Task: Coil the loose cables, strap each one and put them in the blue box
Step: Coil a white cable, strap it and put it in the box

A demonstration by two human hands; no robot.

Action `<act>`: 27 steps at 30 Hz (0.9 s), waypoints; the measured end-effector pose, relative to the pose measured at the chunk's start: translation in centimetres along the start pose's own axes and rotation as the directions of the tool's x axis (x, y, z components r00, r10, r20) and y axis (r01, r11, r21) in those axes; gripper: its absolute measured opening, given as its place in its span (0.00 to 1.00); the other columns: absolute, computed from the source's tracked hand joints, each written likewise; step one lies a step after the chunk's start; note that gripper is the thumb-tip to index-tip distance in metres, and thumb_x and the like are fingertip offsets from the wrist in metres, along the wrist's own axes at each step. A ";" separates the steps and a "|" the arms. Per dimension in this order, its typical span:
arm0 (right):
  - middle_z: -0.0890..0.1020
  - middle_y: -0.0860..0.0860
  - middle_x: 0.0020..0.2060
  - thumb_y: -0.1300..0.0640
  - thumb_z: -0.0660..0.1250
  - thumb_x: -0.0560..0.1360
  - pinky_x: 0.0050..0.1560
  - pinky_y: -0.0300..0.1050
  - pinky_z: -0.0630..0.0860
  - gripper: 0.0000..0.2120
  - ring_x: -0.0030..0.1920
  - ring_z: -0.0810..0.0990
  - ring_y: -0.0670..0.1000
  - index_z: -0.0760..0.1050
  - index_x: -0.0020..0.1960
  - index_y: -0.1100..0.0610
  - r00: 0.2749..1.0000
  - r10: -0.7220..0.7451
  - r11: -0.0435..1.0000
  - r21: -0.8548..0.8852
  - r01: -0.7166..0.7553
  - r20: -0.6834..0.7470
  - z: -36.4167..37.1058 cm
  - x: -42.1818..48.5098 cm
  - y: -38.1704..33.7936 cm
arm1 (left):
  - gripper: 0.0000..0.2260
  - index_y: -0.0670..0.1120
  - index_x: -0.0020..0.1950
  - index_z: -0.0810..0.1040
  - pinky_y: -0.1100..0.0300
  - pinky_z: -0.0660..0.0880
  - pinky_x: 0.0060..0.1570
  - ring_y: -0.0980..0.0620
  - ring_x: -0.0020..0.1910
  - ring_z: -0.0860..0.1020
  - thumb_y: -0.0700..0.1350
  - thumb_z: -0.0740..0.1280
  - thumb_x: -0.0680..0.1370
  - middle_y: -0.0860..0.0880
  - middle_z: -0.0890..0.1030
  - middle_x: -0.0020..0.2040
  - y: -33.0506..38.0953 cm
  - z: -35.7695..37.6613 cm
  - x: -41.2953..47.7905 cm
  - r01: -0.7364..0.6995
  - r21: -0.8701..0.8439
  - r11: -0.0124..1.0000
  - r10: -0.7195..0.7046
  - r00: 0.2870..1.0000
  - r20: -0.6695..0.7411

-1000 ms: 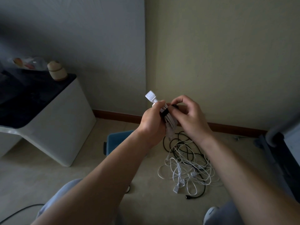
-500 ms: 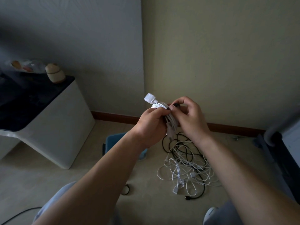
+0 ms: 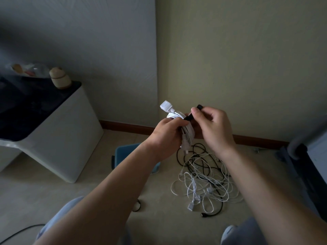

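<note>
The coiled white cable (image 3: 189, 134) is held up in front of the wall corner, clasped in the left hand (image 3: 165, 138). Its plug (image 3: 166, 106) sticks out at the upper left of the fist. A black strap (image 3: 188, 118) runs from the coil up and to the right, into the pinch of the right hand (image 3: 215, 126).

The strapping looks unfinished, so several slips seem possible:
- If the thumb and forefinger lose the thin strap, it would probably go slack and need wrapping again.
- If the left hand eases its grip before the strap is fastened, the stiff loops would likely spring open.
- The cable end hanging below the fist could be left outside the strap and trail loose.
- The blue box (image 3: 123, 153) on the floor is mostly hidden behind the left forearm, so a drop made without looking might miss it. The coil could then land in the tangle of loose cables (image 3: 203, 179) just to the right of the box.

The left forearm reaches from near left toward the far centre, with the back of the hand facing the camera and the fingers curled round the coil. The right forearm comes in from near right. Its thumb and forefinger pinch the strap, and the other fingers are curled loosely toward the palm.
</note>
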State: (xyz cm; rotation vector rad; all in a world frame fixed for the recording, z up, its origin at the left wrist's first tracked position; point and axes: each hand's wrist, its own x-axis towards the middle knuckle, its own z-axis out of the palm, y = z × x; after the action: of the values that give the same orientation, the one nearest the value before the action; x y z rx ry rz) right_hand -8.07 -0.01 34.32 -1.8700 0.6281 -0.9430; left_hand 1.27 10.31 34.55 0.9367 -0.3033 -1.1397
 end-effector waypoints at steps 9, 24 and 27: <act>0.78 0.47 0.26 0.51 0.71 0.78 0.31 0.41 0.67 0.16 0.28 0.70 0.41 0.79 0.36 0.60 0.998 -0.031 0.998 -0.047 0.028 -0.056 0.1 -0.2 -0.1 | 0.23 0.26 0.61 0.72 0.41 0.71 0.61 0.36 0.54 0.75 0.38 0.65 0.69 0.31 0.75 0.54 0.3 0.3 -0.4 -0.071 0.148 0.986 0.081 0.995 -0.062; 0.84 0.47 0.34 0.57 0.69 0.79 0.36 0.45 0.77 0.07 0.34 0.81 0.43 0.84 0.45 0.58 0.972 -0.218 0.949 -0.213 0.232 0.088 1.3 -1.3 -0.5 | 0.12 0.37 0.38 0.71 0.62 0.75 0.29 0.49 0.31 0.76 0.30 0.55 0.80 0.43 0.75 0.30 0.7 -0.4 0.0 -0.074 0.252 0.965 0.120 0.978 -0.170; 0.86 0.45 0.38 0.58 0.70 0.78 0.39 0.42 0.79 0.05 0.39 0.84 0.43 0.85 0.49 0.56 0.971 -0.224 0.945 -0.223 0.237 0.083 1.4 -1.4 -0.5 | 0.09 0.35 0.43 0.72 0.56 0.77 0.37 0.43 0.39 0.76 0.31 0.56 0.80 0.40 0.75 0.39 0.8 -0.6 0.2 -0.066 0.193 0.979 0.101 0.979 -0.176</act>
State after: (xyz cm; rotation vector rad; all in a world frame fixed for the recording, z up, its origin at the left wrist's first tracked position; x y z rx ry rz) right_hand -7.76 1.97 33.93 -2.2084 0.5092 -0.9963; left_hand 2.19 10.52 34.76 1.1763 -0.2984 -0.9503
